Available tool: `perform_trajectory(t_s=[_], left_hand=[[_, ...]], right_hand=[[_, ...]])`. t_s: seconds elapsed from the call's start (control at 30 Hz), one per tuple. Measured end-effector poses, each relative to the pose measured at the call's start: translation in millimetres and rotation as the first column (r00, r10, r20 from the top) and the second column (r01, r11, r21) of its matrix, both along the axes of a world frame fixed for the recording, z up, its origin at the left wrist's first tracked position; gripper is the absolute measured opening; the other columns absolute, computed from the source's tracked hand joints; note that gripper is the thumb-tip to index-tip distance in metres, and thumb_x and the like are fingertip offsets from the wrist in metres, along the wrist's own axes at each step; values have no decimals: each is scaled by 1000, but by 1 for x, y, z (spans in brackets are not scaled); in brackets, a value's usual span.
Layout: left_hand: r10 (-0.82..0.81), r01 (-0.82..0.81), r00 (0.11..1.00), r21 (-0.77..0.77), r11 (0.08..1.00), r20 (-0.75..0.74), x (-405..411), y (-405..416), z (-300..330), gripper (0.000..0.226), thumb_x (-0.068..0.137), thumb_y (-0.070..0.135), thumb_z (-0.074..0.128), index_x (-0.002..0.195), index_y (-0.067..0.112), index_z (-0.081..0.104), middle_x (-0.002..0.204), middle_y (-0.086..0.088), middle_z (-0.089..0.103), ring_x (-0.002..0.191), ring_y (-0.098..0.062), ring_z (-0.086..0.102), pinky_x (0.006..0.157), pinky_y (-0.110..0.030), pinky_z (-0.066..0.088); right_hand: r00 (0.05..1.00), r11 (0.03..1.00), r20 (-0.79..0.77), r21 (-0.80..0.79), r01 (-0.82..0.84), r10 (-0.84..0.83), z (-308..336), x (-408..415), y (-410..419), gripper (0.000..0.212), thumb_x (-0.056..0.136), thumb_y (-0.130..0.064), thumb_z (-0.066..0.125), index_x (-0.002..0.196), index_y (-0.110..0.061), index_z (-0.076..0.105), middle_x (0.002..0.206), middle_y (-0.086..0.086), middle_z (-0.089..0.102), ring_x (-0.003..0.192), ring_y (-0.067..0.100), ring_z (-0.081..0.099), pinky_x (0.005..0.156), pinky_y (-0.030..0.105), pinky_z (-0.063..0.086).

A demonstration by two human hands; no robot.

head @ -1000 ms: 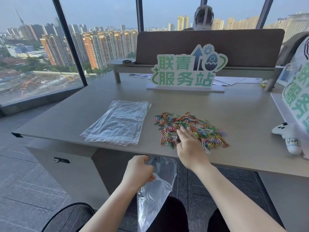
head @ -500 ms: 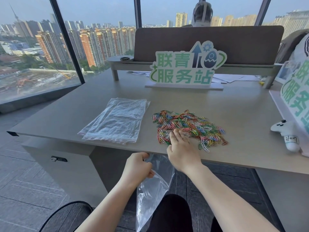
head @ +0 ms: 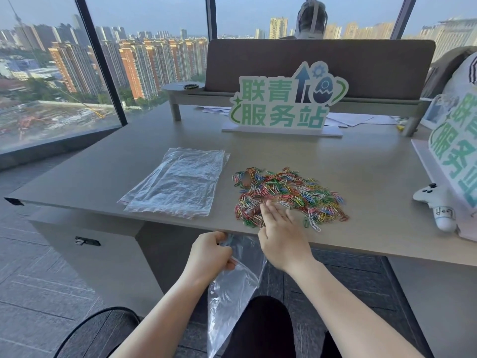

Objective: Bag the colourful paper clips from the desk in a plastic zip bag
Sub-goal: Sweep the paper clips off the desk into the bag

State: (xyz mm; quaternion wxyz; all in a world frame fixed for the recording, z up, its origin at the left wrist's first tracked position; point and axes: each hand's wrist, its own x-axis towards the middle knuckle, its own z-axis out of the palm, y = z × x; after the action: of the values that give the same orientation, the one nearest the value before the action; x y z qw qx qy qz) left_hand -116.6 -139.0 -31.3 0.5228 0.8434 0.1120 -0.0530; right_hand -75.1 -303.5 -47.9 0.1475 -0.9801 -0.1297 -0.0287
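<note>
Clear zip bag point(head: 236, 282) hangs below the desk point(head: 361, 164) edge, its mouth pinched in the left hand point(head: 210, 257). Right hand point(head: 280, 235) lies flat, fingers straight, on the near edge of the clip pile point(head: 289, 195), holding nothing. Clips are all on the desk, just right of the spare bags point(head: 180, 182).

Soft hazy daylight through tall windows point(head: 103, 60) at back and left; scene evenly bright. Shadows faint, diffuse; darker zone under surface point(head: 361, 177) edge and around dark chair at bottom. Mild sheen on stacked plastic bags point(head: 178, 184), no harsh glare. Wide-angle distortion: window frames lean, surface edges bow, sign at right edge point(head: 456, 156) stretched. Focus fair at centre; distant skyline hazy; fingertips of right hand point(head: 281, 233) slightly smeared.
</note>
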Motion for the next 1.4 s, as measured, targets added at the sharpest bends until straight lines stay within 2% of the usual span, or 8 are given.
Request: perform_trajectory(t_s=[0.23, 0.4, 0.6, 0.73, 0.83, 0.97, 1.1, 1.4], left_hand=[[10, -10, 1000, -32, 999, -1, 2, 3, -3, 52, 77, -10, 45, 126, 0, 62, 82, -3, 72, 63, -27, 75, 67, -37, 63], [51, -49, 998, -64, 997, 30, 4, 11, -8, 41, 75, -11, 47, 96, 19, 67, 75, -11, 74, 66, -33, 74, 68, -44, 63], [72, -66, 996, -105, 992, 51, 6, 15, -11, 44, 75, -13, 49, 67, 28, 63, 83, -20, 74, 66, -36, 74, 68, -48, 63], [40, -34, 997, -94, 995, 60, 3, 14, -9, 41, 74, -11, 47, 71, 24, 69, 82, -17, 75, 60, -29, 73, 64, -41, 64], [37, -32, 998, -99, 995, 53, 0, 11, -5, 43, 76, -12, 45, 77, 25, 67, 80, -7, 72, 55, -21, 69, 59, -31, 62], [38, -32, 998, -103, 994, 58, -4, 10, 1, 46, 78, -14, 44, 84, 30, 56, 70, 15, 58, 59, -26, 69, 66, -39, 63], [48, -42, 997, -100, 994, 60, -4, 12, 2, 44, 79, -13, 46, 94, 28, 57, 71, 11, 62, 60, -27, 72, 65, -36, 63], [88, -81, 995, -117, 990, 56, -2, 14, -3, 47, 77, -13, 46, 74, 33, 58, 76, -7, 72, 56, -18, 70, 56, -28, 61]], right_hand=[[998, 997, 17, -42, -68, 69, -7, -10, 17, 58, 100, -32, 16, 153, -13, 3, 162, 4, 0, 148, 15, -4, 120, 36, -4], [994, 994, 39, -33, -101, 103, -10, -18, 25, 69, 89, -37, 2, 153, -13, 6, 162, 3, 1, 148, 14, -3, 118, 33, -8], [980, 976, 35, 84, -199, 196, -3, -33, 32, 58, 97, -30, 19, 152, -13, 16, 161, 2, 12, 148, 10, 6, 119, 27, -2], [988, 947, 50, 281, -154, 146, 8, -22, 22, 53, 100, -18, 28, 152, -16, 21, 160, -3, 17, 146, 6, 13, 119, 25, 12], [996, 982, 41, 170, -83, 77, 10, 2, 11, 56, 98, -18, 26, 153, -18, 15, 161, -3, 8, 147, 8, 4, 117, 24, 2], [996, 997, -54, 36, -70, 72, 10, 21, 5, 56, 99, -25, 20, 153, -23, 7, 162, -3, -2, 147, 12, -6, 116, 27, -4], [990, 992, -65, -9, -127, 127, 6, 24, 11, 55, 101, -31, 17, 153, -23, 5, 162, -2, -3, 148, 13, -6, 119, 31, -3], [979, 979, 2, 15, -203, 203, -3, 10, 24, 54, 101, -28, 23, 153, -20, 13, 162, -1, 5, 148, 14, -1, 120, 30, -2]])
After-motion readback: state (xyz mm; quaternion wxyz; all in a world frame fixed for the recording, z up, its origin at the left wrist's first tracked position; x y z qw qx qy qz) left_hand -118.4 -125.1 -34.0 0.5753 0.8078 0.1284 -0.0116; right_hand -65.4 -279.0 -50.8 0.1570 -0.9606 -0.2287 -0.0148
